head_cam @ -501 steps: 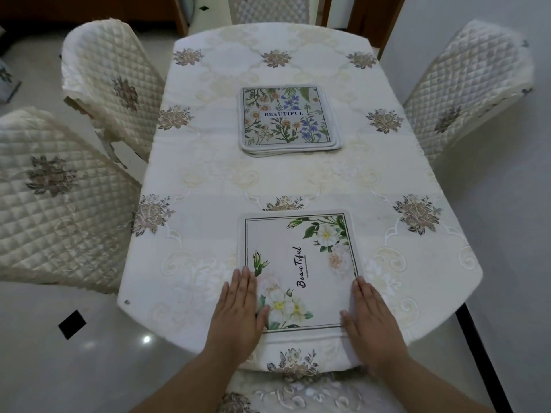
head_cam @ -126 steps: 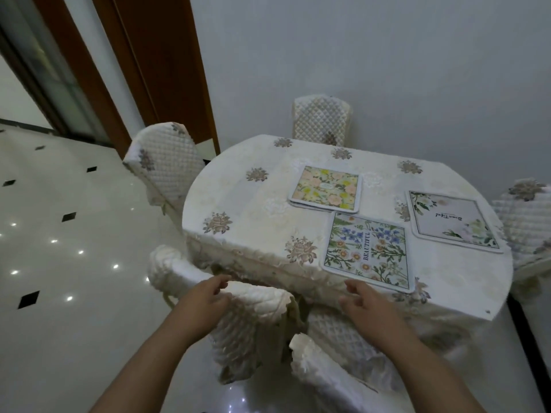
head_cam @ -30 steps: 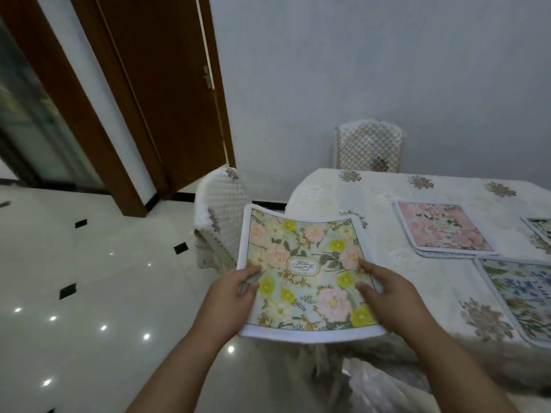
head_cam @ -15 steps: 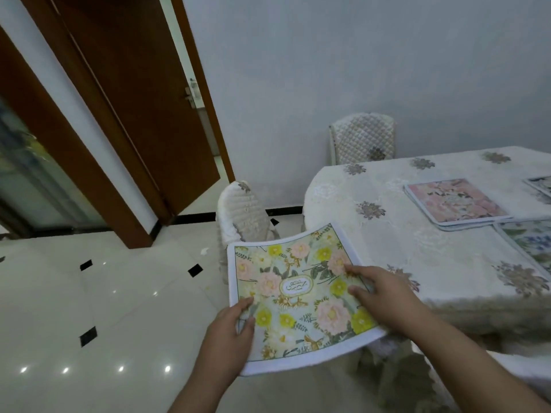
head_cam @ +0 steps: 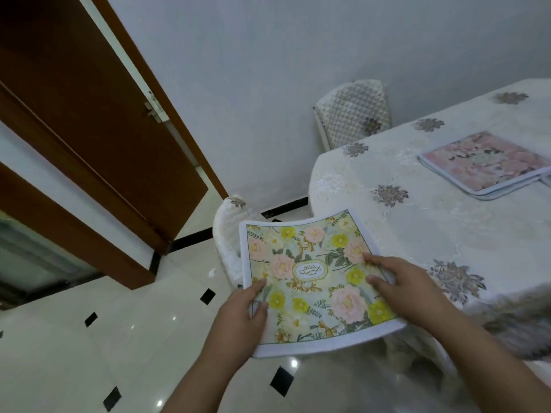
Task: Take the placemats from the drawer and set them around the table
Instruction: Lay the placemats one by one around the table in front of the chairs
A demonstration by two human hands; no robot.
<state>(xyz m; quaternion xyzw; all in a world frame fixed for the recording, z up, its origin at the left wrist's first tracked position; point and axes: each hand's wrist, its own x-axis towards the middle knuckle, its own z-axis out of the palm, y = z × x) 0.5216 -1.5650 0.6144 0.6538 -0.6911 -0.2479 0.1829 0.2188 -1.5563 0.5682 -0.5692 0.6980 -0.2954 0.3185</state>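
Observation:
A placemat with yellow and pink flowers [head_cam: 310, 272] is held in the air beside the table's near left corner, slightly bent. My left hand [head_cam: 241, 317] grips its lower left edge and my right hand [head_cam: 399, 284] grips its right side, thumb on top. On the table [head_cam: 417, 222], covered with a cream floral cloth, a pink-flowered placemat [head_cam: 483, 162] tops a small stack at the right.
A quilted-cover chair [head_cam: 354, 114] stands at the table's far end by the wall. Another covered chair [head_cam: 229, 234] sits just behind the held placemat. A brown wooden door [head_cam: 89, 120] is open at the left. The glossy tiled floor [head_cam: 89, 338] spreads below.
I have walked along the table with the yellow-flowered placemat in both hands. The view has tilted and swung left; the blue-flowered placemat has left the view.

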